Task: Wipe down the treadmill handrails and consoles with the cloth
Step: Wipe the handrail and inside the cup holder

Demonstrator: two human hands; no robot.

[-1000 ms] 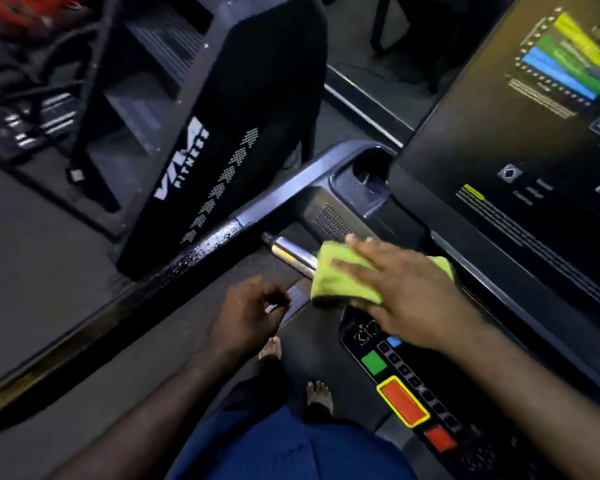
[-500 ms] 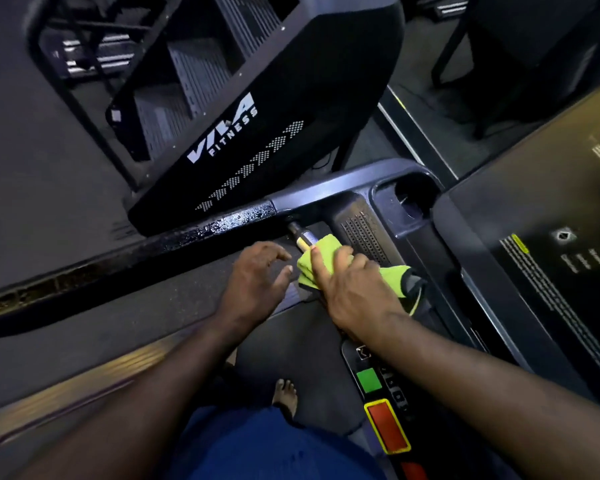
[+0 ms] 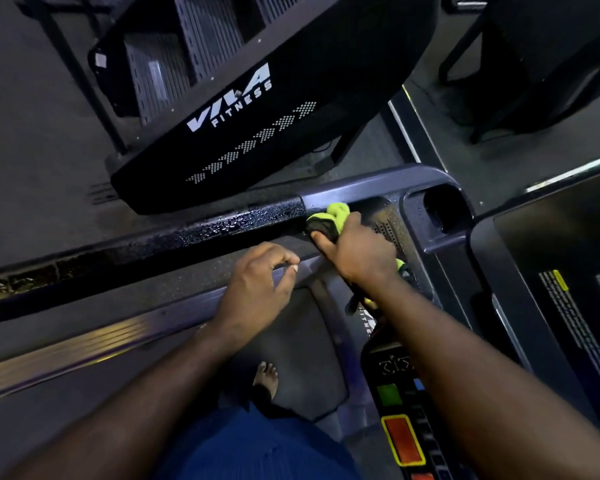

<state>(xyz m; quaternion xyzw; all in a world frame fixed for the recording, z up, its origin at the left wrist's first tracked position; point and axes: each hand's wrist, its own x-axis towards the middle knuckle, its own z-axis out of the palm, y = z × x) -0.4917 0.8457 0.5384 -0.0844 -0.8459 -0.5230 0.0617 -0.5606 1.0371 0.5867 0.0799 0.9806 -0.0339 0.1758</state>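
At the far left the black handrail (image 3: 205,230) starts low and runs rightward toward the console frame, its top beaded with droplets. Beyond it, on the far side, stands a neighbouring machine (image 3: 257,116) with "VIVA FITNESS" in white on its black flank. On the near side of the handrail a metal side strip (image 3: 66,355) of the treadmill catches a yellowish glint. Further right the left hand (image 3: 257,289) hangs just near of the handrail without touching it, fingers loosely curled, thumb close to the forefinger, holding nothing. Below it a bare foot (image 3: 265,375) stands on the dark belt, with blue clothing (image 3: 257,452) at the bottom edge. Just right of the left hand, the right hand (image 3: 357,251) is closed round the yellow-green cloth (image 3: 336,211), which is bunched up and pressed where the handrail meets the grey console frame; a tail of it shows at the wrist. Right of that lies a perforated grille, then a round cup holder (image 3: 440,209). Near of these, a button panel (image 3: 402,441) shows a green key and a yellow-edged red key. The dark console screen (image 3: 568,271) fills the right edge.
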